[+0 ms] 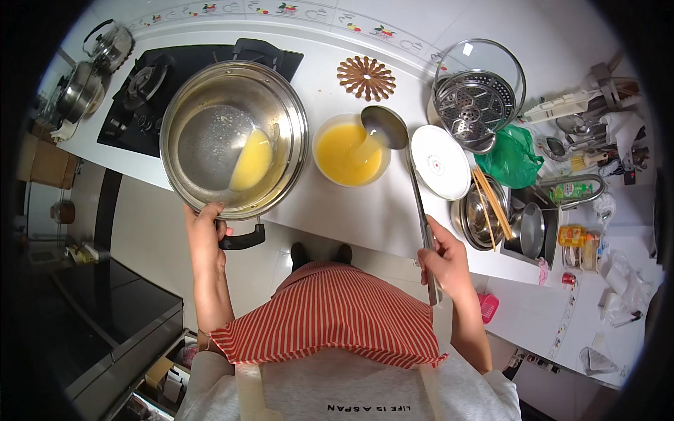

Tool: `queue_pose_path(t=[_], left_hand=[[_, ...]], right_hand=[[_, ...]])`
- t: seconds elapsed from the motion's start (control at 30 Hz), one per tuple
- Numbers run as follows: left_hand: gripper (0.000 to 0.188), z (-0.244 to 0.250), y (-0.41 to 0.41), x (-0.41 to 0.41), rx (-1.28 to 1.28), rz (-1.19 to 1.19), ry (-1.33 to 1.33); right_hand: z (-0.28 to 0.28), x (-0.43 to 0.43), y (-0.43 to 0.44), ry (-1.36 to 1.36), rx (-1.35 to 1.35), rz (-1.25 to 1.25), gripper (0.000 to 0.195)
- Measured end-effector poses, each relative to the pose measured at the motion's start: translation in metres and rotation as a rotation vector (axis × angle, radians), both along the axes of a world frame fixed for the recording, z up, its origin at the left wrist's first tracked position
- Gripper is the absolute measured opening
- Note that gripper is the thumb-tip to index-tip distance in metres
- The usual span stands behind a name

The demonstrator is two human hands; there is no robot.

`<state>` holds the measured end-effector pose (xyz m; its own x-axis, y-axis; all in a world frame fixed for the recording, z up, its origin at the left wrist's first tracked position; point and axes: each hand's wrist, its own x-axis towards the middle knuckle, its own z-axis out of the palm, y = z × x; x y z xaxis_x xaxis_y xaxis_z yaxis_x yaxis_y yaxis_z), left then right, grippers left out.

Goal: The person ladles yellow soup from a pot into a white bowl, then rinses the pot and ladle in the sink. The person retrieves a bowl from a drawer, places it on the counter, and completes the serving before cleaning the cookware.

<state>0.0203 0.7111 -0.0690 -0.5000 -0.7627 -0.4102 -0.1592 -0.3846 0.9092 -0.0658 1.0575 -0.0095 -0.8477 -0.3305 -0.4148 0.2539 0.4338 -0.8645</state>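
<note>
My left hand grips the black side handle of a wide stainless steel pot. The pot is tilted, and a little yellow liquid pools on the right of its inside. My right hand is closed around the handle of a metal ladle. Its bowl is tipped over the right rim of a white bowl, and a pale stream runs down from it. Yellow liquid nearly fills that bowl. A white plate lies right of the ladle's shaft.
Behind the pot is a black gas hob. A brown wooden trivet lies near the wall. Wooden chopsticks rest across metal bowls beside the sink. A steamer insert, a glass lid and a green plastic bag crowd the right.
</note>
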Motion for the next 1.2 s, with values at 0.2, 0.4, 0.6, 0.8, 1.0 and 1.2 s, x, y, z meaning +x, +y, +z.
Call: queue_pose_path(t=[0.2, 0.4, 0.6, 0.8, 1.0, 1.2], left_hand=[[0.026, 0.001, 0.003, -0.002, 0.013, -0.024, 0.011], [0.047, -0.001, 0.001, 0.0, 0.018, -0.087, -0.012], [0.039, 0.007, 0.008, -0.003, -0.022, -0.113, -0.013], [0.057, 0.012, 0.012, -0.001, -0.019, -0.148, -0.017], [0.075, 0.011, 0.016, 0.001, -0.015, -0.146, 0.004], [0.082, 0.006, 0.011, -0.002, -0.053, -0.162, -0.025]], right_hand=[[-0.005, 0.003, 0.001, 0.166, 0.242, 0.117, 0.056], [-0.019, -0.009, 0.034, -0.643, -1.014, -0.361, 0.056], [0.013, -0.017, -0.01, -0.739, -0.954, -0.033, 0.057], [0.008, -0.022, -0.101, -0.184, -0.211, 0.309, 0.059], [0.0, -0.029, -0.124, 0.198, 0.152, 0.537, 0.061], [-0.012, -0.019, -0.115, -0.426, -0.17, 0.369, 0.058]])
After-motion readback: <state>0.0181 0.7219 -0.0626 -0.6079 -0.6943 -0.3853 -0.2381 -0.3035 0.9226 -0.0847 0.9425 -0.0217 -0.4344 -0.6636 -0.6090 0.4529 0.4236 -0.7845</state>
